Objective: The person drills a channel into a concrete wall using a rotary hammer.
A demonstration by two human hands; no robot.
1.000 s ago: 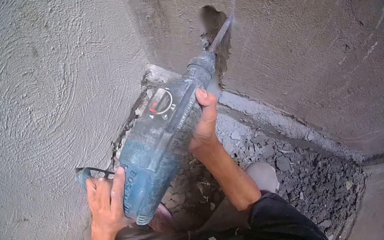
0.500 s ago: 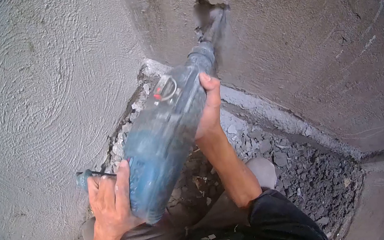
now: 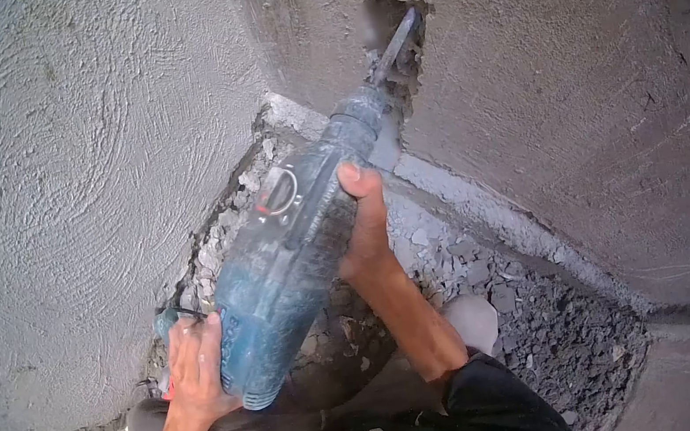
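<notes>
A dusty blue rotary hammer [image 3: 287, 242] slants up and away from me, with a round dial on its grey upper housing. Around its rear handle, my left hand [image 3: 196, 367] is closed; part of the handle is hidden by the fingers and body. My right hand [image 3: 362, 213] grips the front housing from the right side, thumb on top. The chisel bit [image 3: 398, 45] points into a ragged hole [image 3: 387, 17] in the brown wall, its tip at the hole's upper right edge.
A rough plastered wall [image 3: 90, 182] rises on the left, meeting the brown wall [image 3: 556, 77] at a corner. Broken rubble [image 3: 559, 335] covers the floor around my knees. A pale ledge [image 3: 486, 203] runs along the brown wall's base.
The rotary hammer and both hands have shifted slightly left and down in view. The tool is less blurred, and the hazy streak around the bit has gone, showing more of the hole's edge.
</notes>
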